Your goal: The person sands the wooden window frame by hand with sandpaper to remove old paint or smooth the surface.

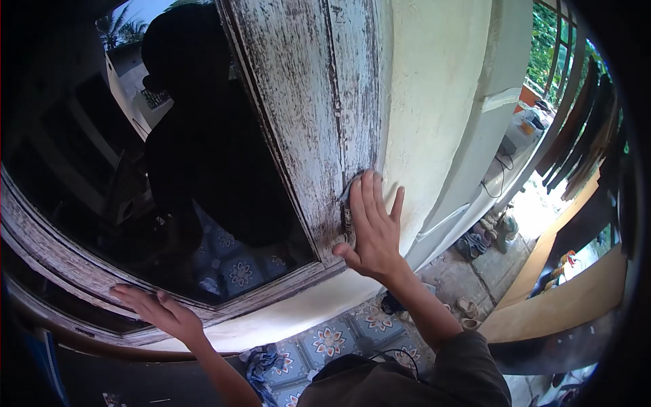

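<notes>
The right hand (371, 227) presses flat against the upright post of a weathered window frame (319, 122), its fingers stretched out and close together, thumb spread to the left. Under the palm and fingers lies a small piece of what looks like sandpaper (348, 218), only its left edge showing beside the hand; it sits low on the post, just above the corner where the post meets the bottom rail, and right next to the cream wall (434, 102). The fingers do not curl around the sheet but hold it against the wood by pressing.

The left hand (154, 308) rests palm down on the bottom rail of the same frame, well apart from the right hand, fingers open and pointing left, gripping nothing.

The white paint of the frame is worn through in dark streaks. The window glass (203, 169) reflects a dark figure and patterned floor tiles. Below the wall, the tiled floor (332, 339) shows flower patterns, with a crumpled blue cloth (261, 359) lying on it. Farther right, sandals (475, 241) lie along the base of the wall.
</notes>
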A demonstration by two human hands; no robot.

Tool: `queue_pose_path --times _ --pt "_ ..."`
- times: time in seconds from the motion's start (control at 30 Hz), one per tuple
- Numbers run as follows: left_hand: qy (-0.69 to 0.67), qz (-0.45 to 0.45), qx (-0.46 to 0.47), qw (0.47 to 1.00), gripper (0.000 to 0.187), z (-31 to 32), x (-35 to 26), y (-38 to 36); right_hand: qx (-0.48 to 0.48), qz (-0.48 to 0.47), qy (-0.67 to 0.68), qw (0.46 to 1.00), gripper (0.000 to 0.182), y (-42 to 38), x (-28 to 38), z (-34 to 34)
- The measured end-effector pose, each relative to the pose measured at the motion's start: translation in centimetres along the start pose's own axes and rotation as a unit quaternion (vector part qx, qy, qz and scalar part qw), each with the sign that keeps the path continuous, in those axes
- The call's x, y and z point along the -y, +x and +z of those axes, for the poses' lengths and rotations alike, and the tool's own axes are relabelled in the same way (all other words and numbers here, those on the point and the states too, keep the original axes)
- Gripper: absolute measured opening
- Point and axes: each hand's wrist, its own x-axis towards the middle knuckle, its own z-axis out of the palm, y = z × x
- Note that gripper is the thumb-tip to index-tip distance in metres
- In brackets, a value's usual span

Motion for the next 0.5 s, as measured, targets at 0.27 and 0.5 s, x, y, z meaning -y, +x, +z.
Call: queue_pose_path --times 0.27,0.5 --pt "0.015 -0.008 -0.003 1.0 0.069 0.1 0.4 3.0 0.061 0.0 0.031 0.998 0.099 -1.5 -0.2 -0.4" --pt "0.014 0.017 0.015 1.0 0.067 0.3 0.3 -1.2 0.009 0.057 0.09 0.994 0.078 -1.1 1.7 -2.2"
